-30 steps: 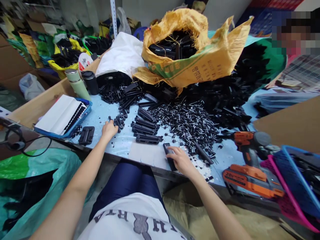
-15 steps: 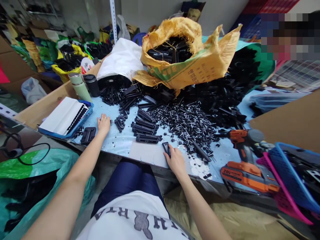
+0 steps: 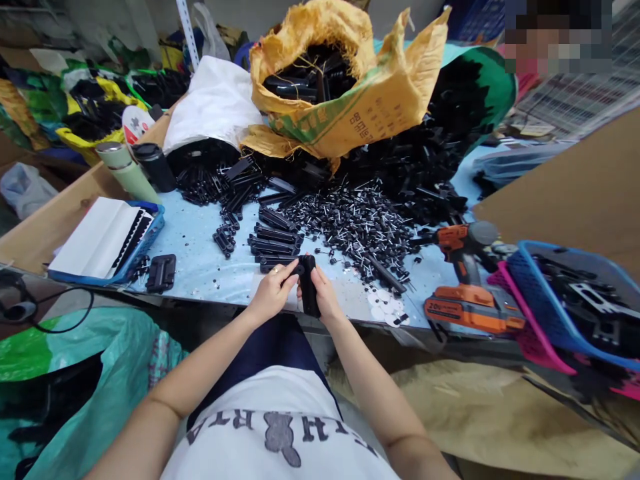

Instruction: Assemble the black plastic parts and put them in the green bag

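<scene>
My right hand [image 3: 324, 298] grips a long black plastic bar [image 3: 309, 287] upright at the table's front edge. My left hand [image 3: 273, 290] pinches a small black piece against the top of that bar; the piece is too small to name. Just behind my hands lies a row of similar black bars [image 3: 273, 240]. A heap of small black screws with pale shanks [image 3: 357, 227] spreads to the right of them.
An orange cordless drill [image 3: 467, 280] lies at the right. Blue and pink baskets [image 3: 565, 300] sit beyond it. A yellow sack of black parts [image 3: 350, 87] stands at the back. A blue tray [image 3: 107, 240], two bottles [image 3: 135, 170] and a black hinge part [image 3: 161, 273] are at the left. Another person sits far right.
My left hand left the small parts at the left and came to the middle. My right hand lifted the black bar off the table, and both hands now meet on it.
</scene>
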A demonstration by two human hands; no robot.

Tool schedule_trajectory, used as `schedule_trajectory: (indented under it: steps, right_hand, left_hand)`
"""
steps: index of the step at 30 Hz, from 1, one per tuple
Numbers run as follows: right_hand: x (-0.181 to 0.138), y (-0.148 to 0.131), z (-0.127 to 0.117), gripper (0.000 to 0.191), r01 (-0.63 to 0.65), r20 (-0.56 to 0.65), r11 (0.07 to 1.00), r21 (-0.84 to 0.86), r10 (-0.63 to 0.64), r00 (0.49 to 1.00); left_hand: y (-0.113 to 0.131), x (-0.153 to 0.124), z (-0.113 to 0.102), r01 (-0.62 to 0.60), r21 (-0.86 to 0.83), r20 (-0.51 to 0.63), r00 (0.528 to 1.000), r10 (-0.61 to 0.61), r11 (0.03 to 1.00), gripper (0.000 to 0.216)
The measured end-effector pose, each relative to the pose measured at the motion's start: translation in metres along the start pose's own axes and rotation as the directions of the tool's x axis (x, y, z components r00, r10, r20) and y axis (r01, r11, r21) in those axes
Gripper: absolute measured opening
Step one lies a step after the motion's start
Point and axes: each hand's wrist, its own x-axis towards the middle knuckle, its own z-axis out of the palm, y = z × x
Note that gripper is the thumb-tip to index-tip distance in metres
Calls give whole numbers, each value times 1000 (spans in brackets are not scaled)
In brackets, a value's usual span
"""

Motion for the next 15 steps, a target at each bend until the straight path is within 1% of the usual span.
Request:
schedule_trajectory:
  steps: [2,3,5,7,8,9,10,11,13,14,15]
  right_hand:
    - [-2,-3,-3,68,45,-7,999,-18,-45,999]
    - [-3,-4,-8,67,75,8,995,-60,-74,997]
    - [-5,-7,-20,62,146,75,971,-191,-134,988]
    - [-7,-10,-29,55,228,148,917,-326,-188,971]
    - [-8,-11,-31,53,262,173,889,-375,-210,962]
    - [-10,-11,-31,52,288,182,868,-406,-231,956]
    - [-12,-11,-29,52,306,177,854,-420,-254,951]
    - [-15,-10,-26,52,320,160,848,-422,-278,947]
    - [-19,-7,-18,54,345,105,841,-418,-332,937]
    - [-20,-5,-15,54,356,81,833,-424,-357,931]
    - [-21,-3,-13,55,362,69,822,-440,-371,926]
  left_hand:
    - [3,1,1,9,-30,-23,1000,-10,1000,37]
    - [4,2,0,12,-24,-31,999,-13,1000,37]
    - [6,1,-1,21,22,-29,999,-21,1000,37]
    - [10,-1,1,32,74,-21,999,-31,997,37]
    - [13,-2,3,33,82,-35,999,-30,996,36]
    - [17,-3,7,31,74,-72,997,-26,997,36]
    - [21,-4,12,26,51,-133,991,-19,998,36]
    - [25,-4,17,18,20,-209,978,-13,1000,35]
    - [31,-4,25,-12,-33,-349,937,0,999,36]
    - [32,-3,27,-35,-46,-389,921,15,998,36]
    - [32,-2,28,-60,-48,-403,915,35,997,36]
